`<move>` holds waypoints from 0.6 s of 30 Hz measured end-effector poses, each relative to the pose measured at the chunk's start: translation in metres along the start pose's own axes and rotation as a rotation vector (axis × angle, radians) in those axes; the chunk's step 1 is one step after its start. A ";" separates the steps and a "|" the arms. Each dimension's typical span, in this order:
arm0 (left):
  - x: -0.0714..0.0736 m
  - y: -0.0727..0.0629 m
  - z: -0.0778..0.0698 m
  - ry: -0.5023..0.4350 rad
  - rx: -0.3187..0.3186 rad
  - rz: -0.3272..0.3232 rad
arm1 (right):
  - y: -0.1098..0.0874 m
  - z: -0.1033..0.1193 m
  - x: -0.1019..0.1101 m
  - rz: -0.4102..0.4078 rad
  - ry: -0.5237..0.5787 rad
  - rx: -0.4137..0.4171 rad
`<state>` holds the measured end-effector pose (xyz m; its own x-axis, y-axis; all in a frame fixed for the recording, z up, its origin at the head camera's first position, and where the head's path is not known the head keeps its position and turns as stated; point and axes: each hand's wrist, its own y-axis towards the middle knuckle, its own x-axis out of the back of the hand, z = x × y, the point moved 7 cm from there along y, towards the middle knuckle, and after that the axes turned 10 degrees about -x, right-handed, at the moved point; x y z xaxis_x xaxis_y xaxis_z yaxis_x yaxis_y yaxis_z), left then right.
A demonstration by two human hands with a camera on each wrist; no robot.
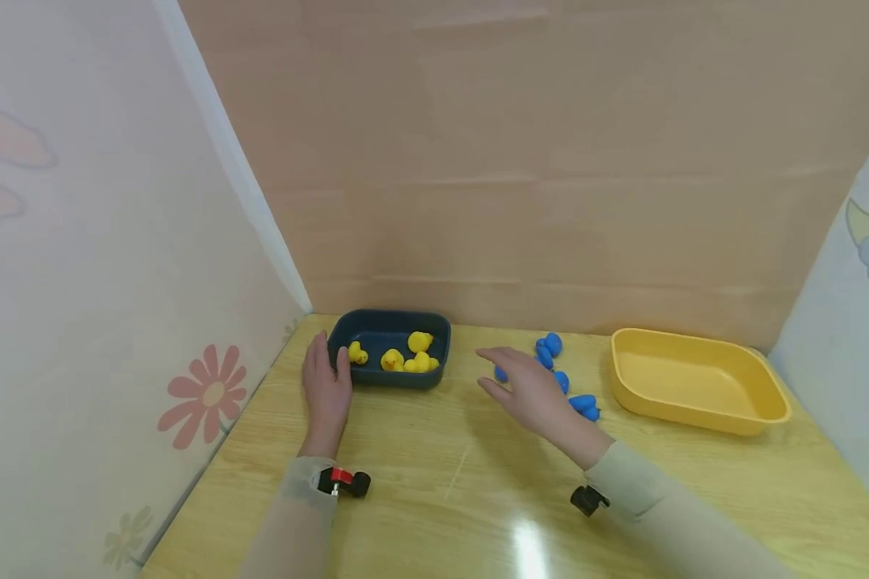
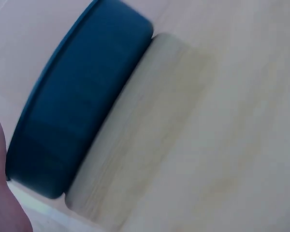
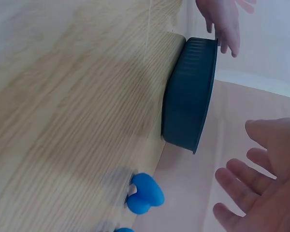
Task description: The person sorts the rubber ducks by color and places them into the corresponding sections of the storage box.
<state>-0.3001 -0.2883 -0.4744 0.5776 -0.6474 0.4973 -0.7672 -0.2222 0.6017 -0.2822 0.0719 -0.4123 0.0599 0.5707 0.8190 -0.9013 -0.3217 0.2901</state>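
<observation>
In the head view, several small yellow rubber ducks (image 1: 421,363) lie in a dark blue tub (image 1: 387,378) at the back left. My left hand (image 1: 327,394) holds that tub by its left end, the thumb by the inner side of the rim and the fingers outside. Over the table, right of the tub, my right hand (image 1: 529,392) hovers with its fingers spread and nothing in them. Several small blue toys (image 1: 583,402), duck-like in shape, lie beneath and beyond it, partly hidden. One blue toy (image 3: 146,193) shows below the tub in the right wrist view.
A yellow tub (image 1: 695,382) with nothing in it stands at the back right of the wooden table (image 1: 420,482). A brown paper-like wall (image 1: 507,177) rises behind, and patterned side walls (image 1: 116,241) flank the table.
</observation>
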 end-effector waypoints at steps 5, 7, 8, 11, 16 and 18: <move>0.000 -0.002 -0.023 0.125 -0.076 0.068 | -0.013 -0.006 0.008 -0.004 -0.010 0.013; -0.002 -0.002 -0.032 0.161 -0.099 0.117 | -0.019 -0.008 0.011 -0.015 -0.024 0.026; -0.004 -0.003 -0.037 0.178 -0.117 0.144 | -0.021 -0.009 0.013 -0.022 -0.035 0.034; -0.010 -0.006 -0.056 0.237 -0.185 0.225 | -0.031 -0.014 0.018 -0.051 -0.061 0.061; -0.026 -0.014 -0.090 0.321 -0.301 0.342 | -0.049 -0.025 0.022 -0.061 -0.120 0.065; -0.033 -0.021 -0.102 0.330 -0.341 0.392 | -0.055 -0.029 0.022 -0.058 -0.154 0.058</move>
<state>-0.2750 -0.1875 -0.4393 0.3684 -0.3615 0.8565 -0.8392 0.2672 0.4737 -0.2436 0.1238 -0.4249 0.1801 0.4689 0.8647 -0.8683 -0.3372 0.3637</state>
